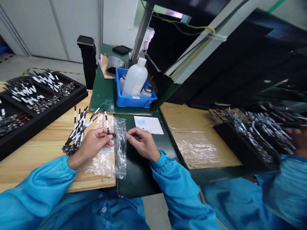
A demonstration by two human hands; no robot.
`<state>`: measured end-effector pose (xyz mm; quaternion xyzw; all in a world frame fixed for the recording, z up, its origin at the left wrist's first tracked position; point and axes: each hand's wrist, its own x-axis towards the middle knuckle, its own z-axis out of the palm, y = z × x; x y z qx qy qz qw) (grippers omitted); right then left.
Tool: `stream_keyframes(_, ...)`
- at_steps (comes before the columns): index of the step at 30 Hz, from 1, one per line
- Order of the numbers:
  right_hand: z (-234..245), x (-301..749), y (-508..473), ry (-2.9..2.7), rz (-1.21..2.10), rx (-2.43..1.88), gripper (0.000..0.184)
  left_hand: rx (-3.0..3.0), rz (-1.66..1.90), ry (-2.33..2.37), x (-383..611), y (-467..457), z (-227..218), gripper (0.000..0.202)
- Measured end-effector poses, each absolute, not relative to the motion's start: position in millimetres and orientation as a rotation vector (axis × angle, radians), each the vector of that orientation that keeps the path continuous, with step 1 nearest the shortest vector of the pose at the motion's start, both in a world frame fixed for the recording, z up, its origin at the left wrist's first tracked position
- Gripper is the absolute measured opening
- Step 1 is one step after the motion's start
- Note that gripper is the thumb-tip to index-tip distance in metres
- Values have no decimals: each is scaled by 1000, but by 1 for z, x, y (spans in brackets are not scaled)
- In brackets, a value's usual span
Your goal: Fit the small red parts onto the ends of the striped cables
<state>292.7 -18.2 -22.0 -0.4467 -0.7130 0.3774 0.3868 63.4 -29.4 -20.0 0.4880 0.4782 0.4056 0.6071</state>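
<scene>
My left hand [97,142] is closed in a pinch on a small circuit board with a black-and-white flat cable [106,118] standing up from it. Facing it, my right hand [143,143] has thumb and forefinger pressed together, a short gap from the board's edge; what they hold, if anything, is too small to make out. Below both hands lies a clear plastic bag [121,159], partly over the wooden board [57,137] and the green table [141,179]. Left of my left hand is a loose pile of similar circuit boards with cables [78,131].
Black trays [82,92] filled with cabled boards stand at left. A blue bin [134,102] holds a white bottle [135,76] and small dispensers. Behind my right hand lies a paper sheet [148,124]. At right, a co-worker's sleeve [292,182] is beside another filled tray [230,140].
</scene>
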Motion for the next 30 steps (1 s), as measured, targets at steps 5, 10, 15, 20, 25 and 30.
stream_keyframes(5, -27, 286, -23, -1915, 865, -1094, 11, 1119, 947, 1095, 67, -32, -20, 31)
stream_keyframes(10, -28, 283, -24, -1910, 832, -1048, 7, 1122, 911, 1082, 67, -33, -21, 30)
stream_keyframes(15, -26, 280, -25, -1892, 827, -1022, 5, 1135, 854, 1100, 65, -33, -22, 33)
stream_keyframes(20, -27, 279, -25, -1911, 835, -1032, 6, 1138, 849, 1101, 66, -34, -22, 33)
stream_keyframes(25, -29, 278, -25, -1956, 828, -1031, 9, 1125, 844, 1101, 66, -35, -23, 32)
stream_keyframes(30, -29, 279, -24, -1977, 816, -1049, 10, 1130, 852, 1107, 66, -35, -23, 32)
